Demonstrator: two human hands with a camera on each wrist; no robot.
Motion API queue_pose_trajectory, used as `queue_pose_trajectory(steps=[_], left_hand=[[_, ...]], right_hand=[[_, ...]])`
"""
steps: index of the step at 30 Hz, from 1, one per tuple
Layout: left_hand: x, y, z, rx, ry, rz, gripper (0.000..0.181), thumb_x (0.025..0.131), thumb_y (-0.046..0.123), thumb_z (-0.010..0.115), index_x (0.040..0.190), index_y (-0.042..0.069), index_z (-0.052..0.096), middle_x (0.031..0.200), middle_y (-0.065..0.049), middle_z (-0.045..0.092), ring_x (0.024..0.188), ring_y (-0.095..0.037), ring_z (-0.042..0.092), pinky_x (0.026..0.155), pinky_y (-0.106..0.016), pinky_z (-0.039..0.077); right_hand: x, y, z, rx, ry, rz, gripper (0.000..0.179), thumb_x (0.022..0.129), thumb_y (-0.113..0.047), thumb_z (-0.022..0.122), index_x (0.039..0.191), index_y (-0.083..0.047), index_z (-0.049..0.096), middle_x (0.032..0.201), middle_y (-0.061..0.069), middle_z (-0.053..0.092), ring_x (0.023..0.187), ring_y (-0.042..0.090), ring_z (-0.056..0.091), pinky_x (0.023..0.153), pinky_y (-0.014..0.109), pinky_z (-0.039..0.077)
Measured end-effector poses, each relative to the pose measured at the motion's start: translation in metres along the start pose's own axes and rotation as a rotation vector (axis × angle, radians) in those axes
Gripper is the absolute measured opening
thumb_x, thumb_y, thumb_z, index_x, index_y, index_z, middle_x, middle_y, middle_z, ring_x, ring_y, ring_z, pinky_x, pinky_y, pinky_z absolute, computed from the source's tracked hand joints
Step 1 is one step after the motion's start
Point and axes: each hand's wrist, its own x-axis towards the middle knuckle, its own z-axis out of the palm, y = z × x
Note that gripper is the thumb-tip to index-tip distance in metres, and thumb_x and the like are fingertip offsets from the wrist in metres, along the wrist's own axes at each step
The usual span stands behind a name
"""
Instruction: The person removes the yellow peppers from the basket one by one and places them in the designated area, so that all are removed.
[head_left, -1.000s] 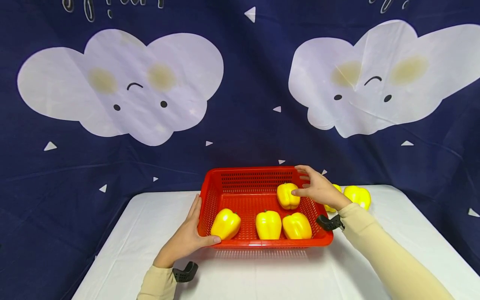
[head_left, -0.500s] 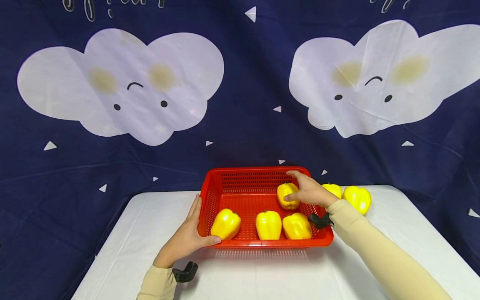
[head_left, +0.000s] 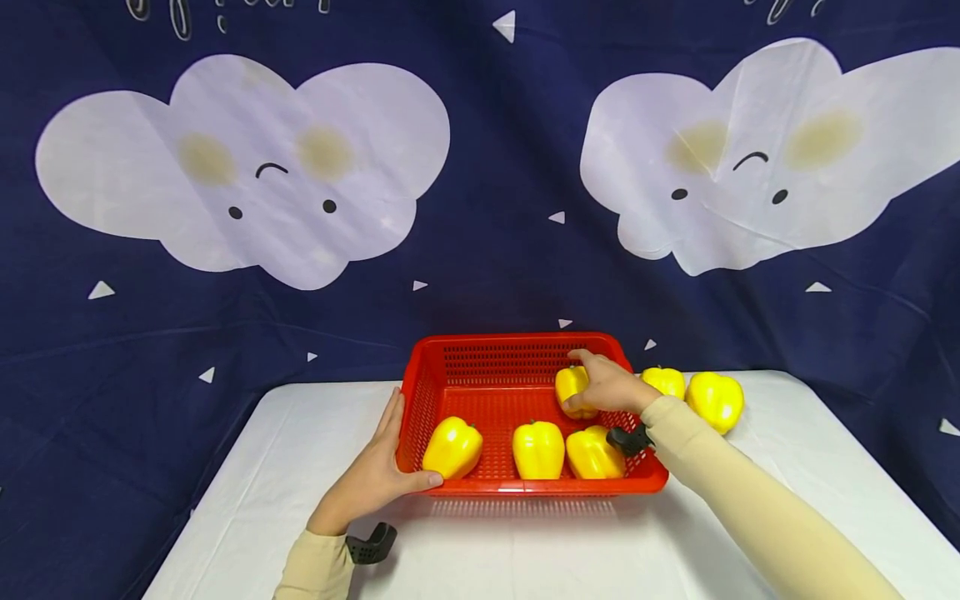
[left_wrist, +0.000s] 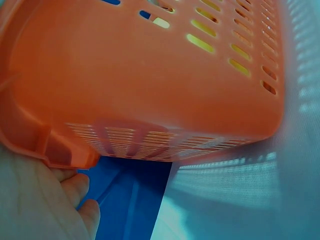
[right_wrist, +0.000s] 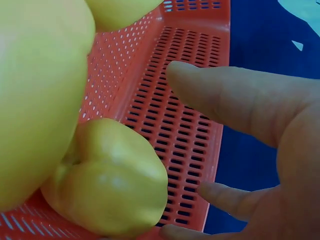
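A red plastic basket with slotted walls holds several yellow bell peppers. My left hand grips its near left corner, thumb on the front rim and fingers along the outer left side. Over the right part of the basket, my right hand is spread around the back bell pepper and partly covers it. In the right wrist view, a gap shows between my extended thumb and the bell pepper. One bell pepper lies front left, another front middle, and a third front right.
Two more yellow bell peppers, one partly behind the right arm and one farther right, lie outside the basket. The white-covered table ends at a dark blue cloth backdrop with printed clouds.
My right hand has moved left and slightly down over the back bell pepper, uncovering more of the peppers outside. The left hand and the basket stay in place.
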Motion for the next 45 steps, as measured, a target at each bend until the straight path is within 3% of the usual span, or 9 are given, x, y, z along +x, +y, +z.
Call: queue_pose_trajectory(steps=[18,25,38,45], left_hand=[[-0.001,0.001,0.0,-0.011,-0.011,-0.039,0.131,0.075,0.047,0.086,0.161,0.004,-0.003,0.168,-0.013,-0.01,0.151,-0.041,0.012,0.114,-0.062,0.023],[-0.001,0.001,0.0,-0.005,-0.011,-0.034,0.13,0.075,0.047,0.086,0.161,0.003,-0.003,0.168,-0.013,-0.009,0.151,-0.041,0.013,0.114,-0.062,0.025],[-0.001,0.001,0.0,-0.009,-0.014,-0.038,0.131,0.076,0.047,0.086,0.16,0.002,-0.003,0.167,-0.014,-0.009,0.151,-0.04,0.012,0.115,-0.061,0.023],[-0.001,0.001,0.0,-0.012,-0.014,-0.035,0.13,0.076,0.046,0.086,0.16,0.002,-0.002,0.167,-0.014,-0.009,0.151,-0.041,0.012,0.114,-0.062,0.024]], right_hand=[[0.012,-0.008,0.007,-0.181,-0.015,0.059,0.092,0.072,-0.019,0.085,0.147,0.006,0.036,0.119,0.023,0.056,0.106,0.034,0.052,0.097,0.045,0.049],[0.015,-0.007,0.01,-0.28,-0.014,0.067,0.092,0.069,-0.019,0.09,0.142,0.007,0.041,0.117,0.025,0.058,0.107,0.04,0.056,0.097,0.05,0.049],[0.021,-0.007,0.009,-0.301,-0.035,0.101,0.095,0.065,-0.014,0.092,0.142,0.008,0.041,0.123,0.027,0.058,0.113,0.042,0.054,0.1,0.052,0.046],[0.022,-0.006,0.011,-0.328,-0.035,0.102,0.095,0.065,-0.016,0.093,0.141,0.008,0.042,0.118,0.025,0.06,0.108,0.04,0.055,0.098,0.051,0.048]])
